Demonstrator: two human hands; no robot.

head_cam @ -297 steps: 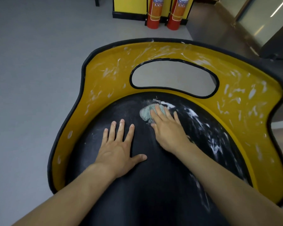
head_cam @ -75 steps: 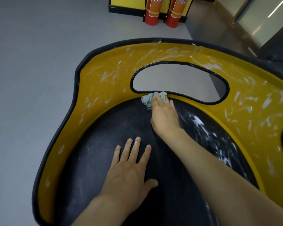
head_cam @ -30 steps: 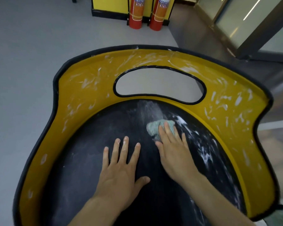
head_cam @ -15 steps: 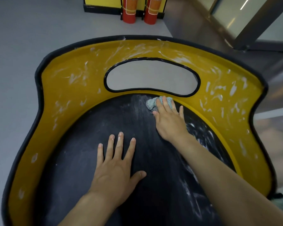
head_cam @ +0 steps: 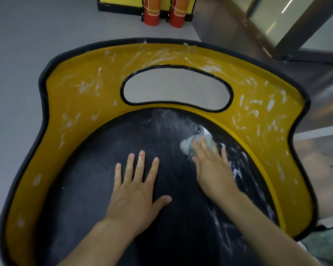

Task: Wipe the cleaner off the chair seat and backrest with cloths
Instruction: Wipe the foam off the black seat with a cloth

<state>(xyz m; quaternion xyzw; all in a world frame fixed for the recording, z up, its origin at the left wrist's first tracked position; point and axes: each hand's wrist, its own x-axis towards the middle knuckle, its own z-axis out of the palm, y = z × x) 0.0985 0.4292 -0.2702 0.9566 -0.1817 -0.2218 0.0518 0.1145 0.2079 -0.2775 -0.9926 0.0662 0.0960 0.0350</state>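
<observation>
Flat, empty left hand (head_cam: pixel 135 194) steadies the black chair seat (head_cam: pixel 92 181); right hand (head_cam: pixel 213 169), fingers straight, presses crumpled pale-green cloth (head_cam: pixel 186 145) into white cleaner (head_cam: pixel 218 219).

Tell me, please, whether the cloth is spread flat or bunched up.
Bunched: the cloth is a crumpled wad, pressed to the seat under the right hand.

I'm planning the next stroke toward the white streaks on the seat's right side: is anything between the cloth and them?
Nothing visible. The cloth, pressed flat under the right hand, lies right beside the cleaner streaks on the seat. The left hand rests flat on the seat to the other side, off that path.
</observation>
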